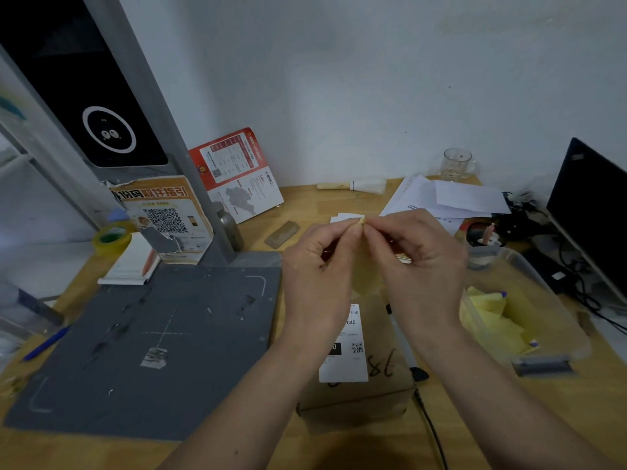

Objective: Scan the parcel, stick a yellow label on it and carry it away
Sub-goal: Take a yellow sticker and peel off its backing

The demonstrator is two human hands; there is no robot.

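Both hands meet above the wooden desk (305, 198), fingertips pinched together on one small yellow label (362, 266). The left hand (317, 266) nips the label's upper edge between thumb and forefinger, its other fingers curled toward the palm. The right hand (419, 256) pinches the same upper edge from the opposite side, fingertips touching those of the left. The label hangs down between the two palms; its outline is blurred and pale, so whether a backing sheet is being peeled from it cannot be told.

The parcel (356, 398), a brown cardboard box, sits on the desk directly below the hands and between the forearms. A white shipping label (346, 364) with a QR code lies on its top face, with handwritten numerals beside it. Neither hand touches the box.

Left of the parcel, just beside it, lies the grey scanning mat (152, 337), at the foot of a slanted grey post (163, 130). Right of the parcel stands a clear plastic bin (549, 320) with more yellow labels inside. A black cable (432, 429) runs along the desk past the parcel's right edge. Open desk surface shows in front of the box.
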